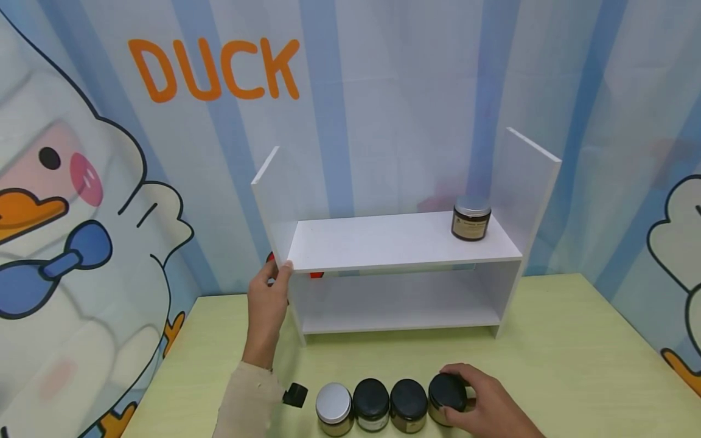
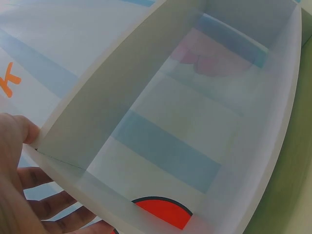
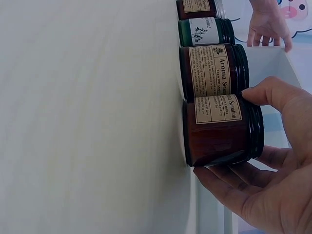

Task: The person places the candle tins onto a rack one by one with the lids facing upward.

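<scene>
Orange DUCK (image 1: 210, 70) on striped backdrop (image 1: 394, 121), upper left of head view, K (image 2: 9, 80) at left edge of left wrist view, Aroma Sensation, SCENTED CANDLE on amber jar (image 3: 209, 70), right of centre in right wrist view, Sensation on lower jar (image 3: 217, 139), CANDLES on green jar (image 3: 207, 31) above.
</scene>
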{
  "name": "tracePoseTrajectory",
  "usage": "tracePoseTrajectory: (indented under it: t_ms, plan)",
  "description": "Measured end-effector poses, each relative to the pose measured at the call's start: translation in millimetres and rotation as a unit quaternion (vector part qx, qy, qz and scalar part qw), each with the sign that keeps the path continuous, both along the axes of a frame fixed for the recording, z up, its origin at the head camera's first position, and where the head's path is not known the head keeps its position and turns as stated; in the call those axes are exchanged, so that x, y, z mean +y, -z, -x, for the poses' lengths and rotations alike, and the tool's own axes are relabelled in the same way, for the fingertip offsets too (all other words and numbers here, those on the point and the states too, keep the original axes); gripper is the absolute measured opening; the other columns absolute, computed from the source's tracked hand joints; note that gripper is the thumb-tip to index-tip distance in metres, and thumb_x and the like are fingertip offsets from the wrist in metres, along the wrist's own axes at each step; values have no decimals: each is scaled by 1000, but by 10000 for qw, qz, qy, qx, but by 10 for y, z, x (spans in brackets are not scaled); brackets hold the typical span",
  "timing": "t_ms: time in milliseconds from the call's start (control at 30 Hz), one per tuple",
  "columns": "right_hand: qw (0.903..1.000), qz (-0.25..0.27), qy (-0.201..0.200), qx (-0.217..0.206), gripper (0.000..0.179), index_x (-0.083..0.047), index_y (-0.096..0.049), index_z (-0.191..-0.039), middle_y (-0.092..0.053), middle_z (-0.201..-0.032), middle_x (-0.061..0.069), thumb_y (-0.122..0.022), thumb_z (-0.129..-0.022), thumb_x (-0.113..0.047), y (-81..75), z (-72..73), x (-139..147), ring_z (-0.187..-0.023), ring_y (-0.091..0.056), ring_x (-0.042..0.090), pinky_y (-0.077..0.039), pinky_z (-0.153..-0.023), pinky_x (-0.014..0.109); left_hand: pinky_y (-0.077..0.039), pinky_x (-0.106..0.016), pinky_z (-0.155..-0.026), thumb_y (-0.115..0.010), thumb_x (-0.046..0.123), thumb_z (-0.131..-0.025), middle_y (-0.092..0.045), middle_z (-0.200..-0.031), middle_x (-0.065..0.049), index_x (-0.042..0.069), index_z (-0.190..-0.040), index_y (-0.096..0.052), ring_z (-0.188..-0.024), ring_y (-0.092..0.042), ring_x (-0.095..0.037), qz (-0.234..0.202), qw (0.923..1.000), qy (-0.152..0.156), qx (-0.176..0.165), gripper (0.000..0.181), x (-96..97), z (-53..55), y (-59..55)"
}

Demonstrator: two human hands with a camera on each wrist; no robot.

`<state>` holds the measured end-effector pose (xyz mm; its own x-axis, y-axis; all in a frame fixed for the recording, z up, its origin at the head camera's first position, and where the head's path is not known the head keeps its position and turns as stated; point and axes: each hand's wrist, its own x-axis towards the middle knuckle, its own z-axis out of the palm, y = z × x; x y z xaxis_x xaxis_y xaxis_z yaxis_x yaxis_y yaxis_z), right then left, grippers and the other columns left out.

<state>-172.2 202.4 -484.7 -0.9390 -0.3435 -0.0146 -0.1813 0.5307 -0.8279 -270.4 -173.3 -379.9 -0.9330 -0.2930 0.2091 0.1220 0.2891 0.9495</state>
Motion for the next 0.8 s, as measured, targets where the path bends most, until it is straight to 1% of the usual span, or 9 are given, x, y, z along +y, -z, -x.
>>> tracePoseTrajectory:
  t_ms: [367, 667, 800]
  plan:
    - [9999, -34, 97, -2, 60, -2, -59, -133, -62, -131, 20, -84, -81, -20, 11, 19, -7, -112, -64, 37, -55, -74, 27, -46, -37, -75, -53, 53, -101, -56, -107, -10, 18, -131, -63, -94, -49, -24, -23, 10000, -46, -66, 47, 0, 6, -6]
    - [9993, -253, 153, 234, 59, -4, -61, -131, -64, -129, 15, -85, -80, -22, 14, 12, -8, -111, -65, 34, -54, -80, 31, -46, -37, -74, -52, 53, -102, -55, -108, -10, 17, -134, -61, -91, -48, -24, 57, 10000, -1, 42, 50, 7, -1, -6]
    - [9991, -282, 150, 274, 58, -4, -62, -130, -64, -128, 14, -84, -80, -23, 9, 19, -11, -110, -65, 33, -54, -80, 31, -45, -38, -75, -52, 54, -101, -55, -108, -10, 17, -136, -60, -90, -48, -24, 52, 10000, 13, 57, 51, 4, 0, -1]
